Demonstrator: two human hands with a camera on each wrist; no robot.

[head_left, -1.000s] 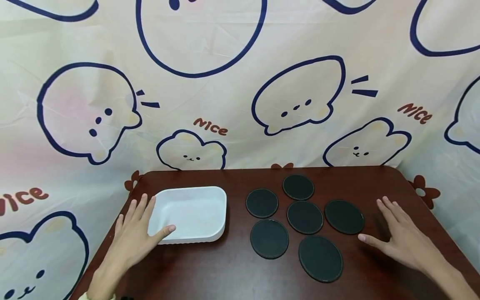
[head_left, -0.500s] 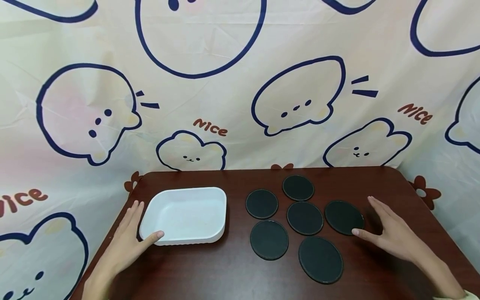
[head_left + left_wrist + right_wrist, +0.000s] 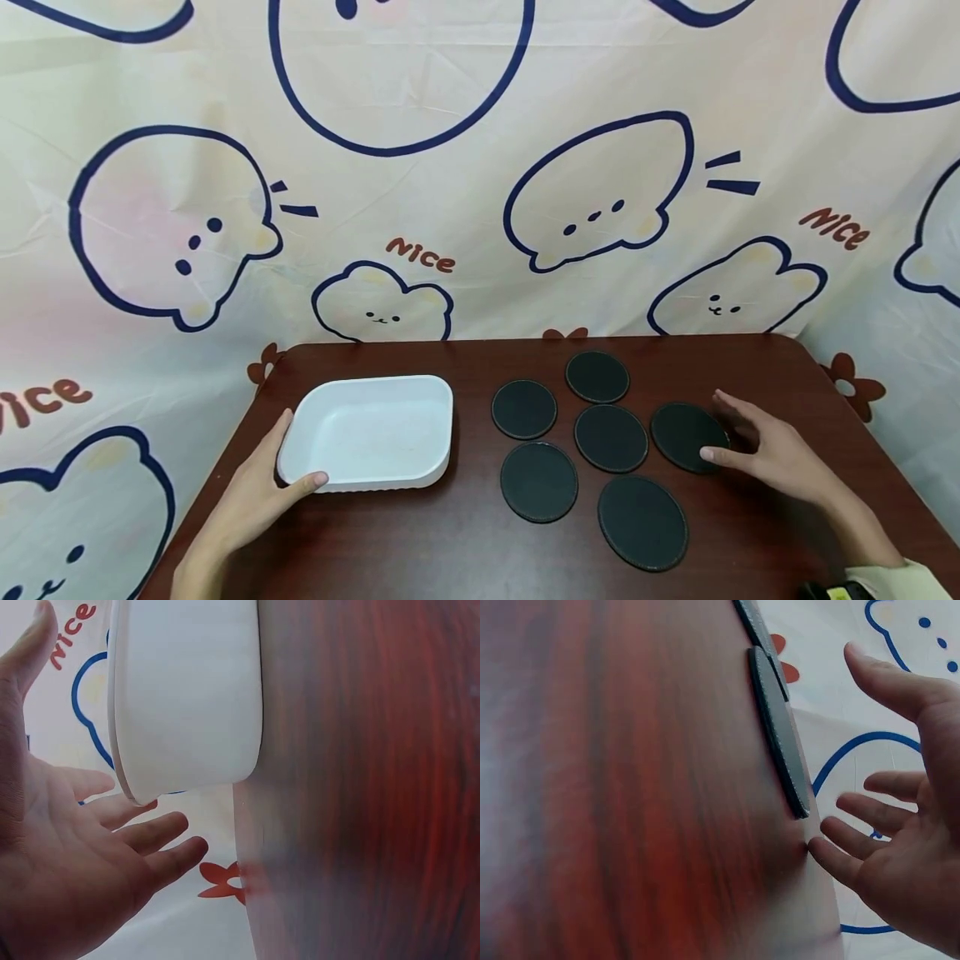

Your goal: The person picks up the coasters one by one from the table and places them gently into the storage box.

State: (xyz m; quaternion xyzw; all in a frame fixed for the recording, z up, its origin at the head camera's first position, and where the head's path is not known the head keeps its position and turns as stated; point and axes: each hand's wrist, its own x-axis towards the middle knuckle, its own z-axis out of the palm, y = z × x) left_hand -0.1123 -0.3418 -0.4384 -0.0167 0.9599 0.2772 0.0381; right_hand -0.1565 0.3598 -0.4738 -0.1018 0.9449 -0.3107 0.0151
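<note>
A white rectangular plastic tub [image 3: 367,478] stands on the left of the table. My left hand [image 3: 251,500] is at its near left corner, thumb over the front rim and fingers along the left side. In the left wrist view those fingers [image 3: 161,832] are spread and loosely extended beside the tub wall [image 3: 187,690]. To the right lie several round black coasters. My right hand [image 3: 780,458] hovers at the rightmost coaster [image 3: 686,435], its thumb overlapping the edge. The right wrist view shows the right fingers [image 3: 840,859] relaxed beside that coaster [image 3: 780,735], holding nothing.
Other black coasters lie close together: far [image 3: 597,377], left [image 3: 524,409], middle [image 3: 611,438], near left [image 3: 539,482] and nearest [image 3: 642,523]. The dark brown table [image 3: 420,550] ends against a printed cloth backdrop [image 3: 480,208] behind and at both sides.
My left hand has drawn back from over the tub to its left side, thumb at the front rim. My right hand has moved left to the rightmost coaster. Tub and coasters stay put.
</note>
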